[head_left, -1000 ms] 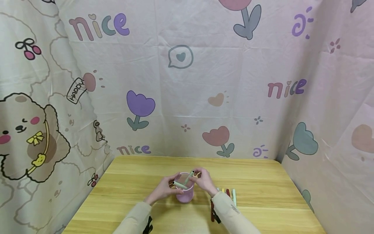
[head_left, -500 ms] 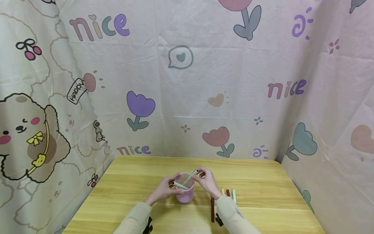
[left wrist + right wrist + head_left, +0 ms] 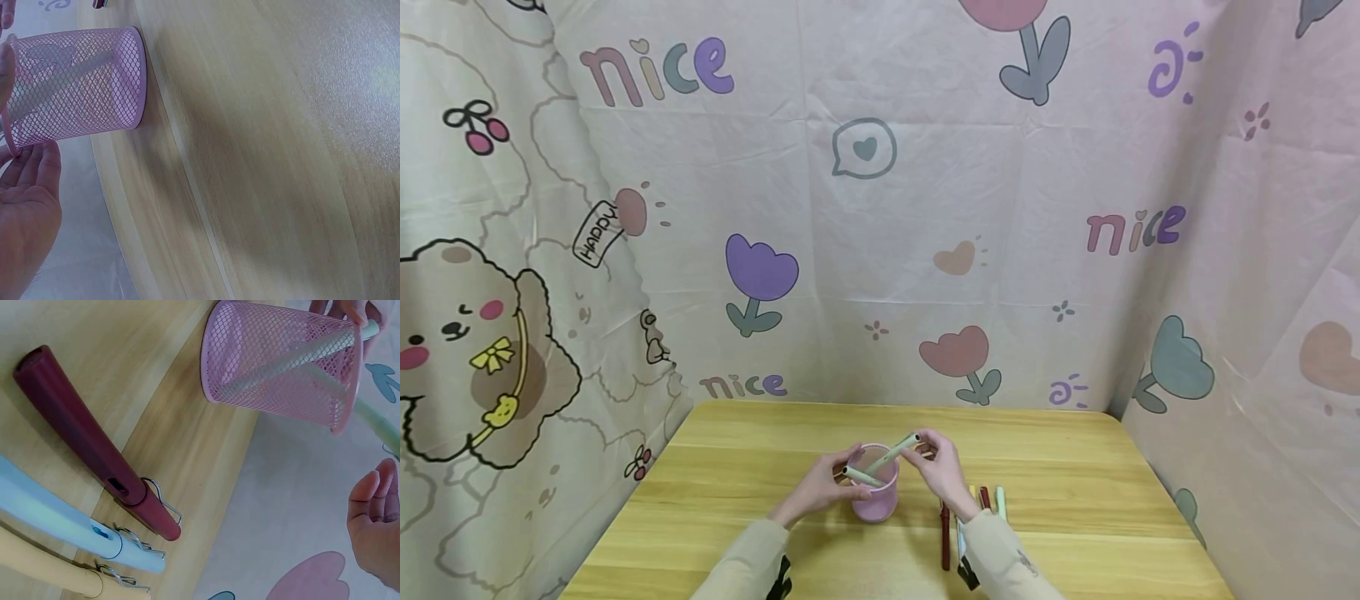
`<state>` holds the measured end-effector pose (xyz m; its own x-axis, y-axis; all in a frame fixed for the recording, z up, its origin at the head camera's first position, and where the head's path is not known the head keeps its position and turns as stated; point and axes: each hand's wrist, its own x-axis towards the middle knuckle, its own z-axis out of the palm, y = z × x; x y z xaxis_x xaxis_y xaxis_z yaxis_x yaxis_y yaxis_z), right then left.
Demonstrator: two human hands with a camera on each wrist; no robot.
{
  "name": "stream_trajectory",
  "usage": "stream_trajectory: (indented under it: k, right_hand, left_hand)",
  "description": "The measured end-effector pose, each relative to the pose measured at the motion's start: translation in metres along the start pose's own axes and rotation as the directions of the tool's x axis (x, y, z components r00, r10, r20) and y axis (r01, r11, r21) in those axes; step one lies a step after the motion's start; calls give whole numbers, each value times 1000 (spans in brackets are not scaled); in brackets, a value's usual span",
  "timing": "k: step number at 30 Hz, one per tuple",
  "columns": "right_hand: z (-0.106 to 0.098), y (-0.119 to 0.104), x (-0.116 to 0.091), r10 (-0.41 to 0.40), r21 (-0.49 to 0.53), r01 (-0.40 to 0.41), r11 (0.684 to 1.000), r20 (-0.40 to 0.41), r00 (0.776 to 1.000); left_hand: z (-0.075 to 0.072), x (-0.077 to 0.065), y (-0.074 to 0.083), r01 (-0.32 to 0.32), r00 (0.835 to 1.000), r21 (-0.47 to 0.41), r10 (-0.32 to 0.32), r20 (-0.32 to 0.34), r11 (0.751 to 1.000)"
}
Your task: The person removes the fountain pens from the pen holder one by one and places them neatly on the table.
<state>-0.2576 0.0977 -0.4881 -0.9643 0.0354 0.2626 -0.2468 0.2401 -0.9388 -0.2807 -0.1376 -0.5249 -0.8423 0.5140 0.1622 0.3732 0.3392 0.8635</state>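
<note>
Tilting farther to your right than a second ago, the pale green tubular pen slants from the round pink metal-mesh cup in the head view, your right hand pinching its upper end — so it seems to be settling toward the rim, not yet let go. Your left hand grips the cup beside a second pale green pen. From the left wrist, your fingers brace its rim. From the right wrist, both pens cross inside; your pinch is cut off.
</note>
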Motion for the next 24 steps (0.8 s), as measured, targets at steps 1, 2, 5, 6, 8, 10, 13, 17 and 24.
stream_trajectory:
  k: [1, 2, 5, 6, 8, 10, 13, 17, 24]
  right_hand:
    - [-1, 0, -1, -1, 11, 1, 1000, -1, 1000]
    - [-2, 0, -1, 1, 28, 0, 1000, -8, 1000]
    - [-6, 3, -3, -18, 70, 19, 997, -13, 1000]
    - [-7, 4, -4, -13, 85, 14, 996, -11, 1000]
    - [-9, 4, -6, -9, 103, 10, 995, -15, 1000]
    - [-11, 4, -8, -10, 118, 12, 993, -17, 1000]
    - [-13, 4, -11, -9, 141, 13, 990, -28, 1000]
    - [-17, 2, -15, -14, 178, 22, 984, -51, 999]
    - [-24, 0, -22, -61, 218, 80, 973, -92, 994]
  left_hand:
    - [0, 0, 0, 1, 1000, 3, -1, -1, 1000]
    - [0, 0, 0, 0, 1000, 5, 0, -1, 1000]
    - [0, 0, -1, 1, 1000, -2, -1, -1, 1000]
    - [0, 0, -1, 2, 1000, -5, -2, -2, 1000]
    - [0, 0, -1, 1, 1000, -10, -1, -1, 1000]
    - [0, 0, -1, 0, 1000, -12, 0, -1, 1000]
    - [-1, 0, -1, -2, 1000, -8, 2, -1, 1000]
    - [-1, 0, -1, 2, 1000, -2, -2, -1, 1000]
    - [-1, -1, -1, 3, 1000, -2, -3, 0, 1000]
